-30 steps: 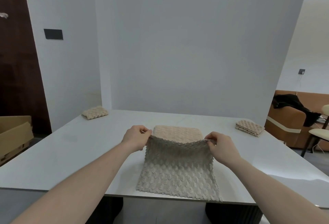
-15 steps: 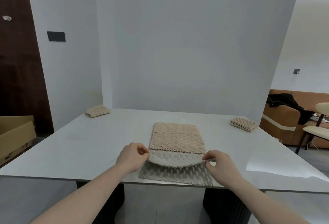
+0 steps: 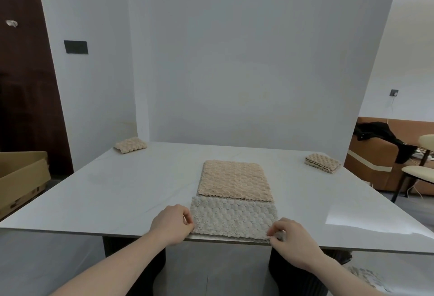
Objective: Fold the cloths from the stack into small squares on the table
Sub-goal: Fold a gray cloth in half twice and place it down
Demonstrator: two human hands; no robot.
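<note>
At the far left corner of the table (image 3: 98, 192) lies a small folded beige cloth (image 3: 130, 145). Nearer me, my left hand (image 3: 172, 223) pinches the left end of the grey cloth (image 3: 232, 218) between thumb and curled fingers. That cloth lies folded into a wide strip along the table's near edge — just beyond it, touching its far side, sits the beige cloth (image 3: 234, 180), flat. My right hand (image 3: 292, 240) pinches the strip's near right corner, fingertips pressed together on it. Far right — the stack of cloths (image 3: 323, 163) by the table's corner
</note>
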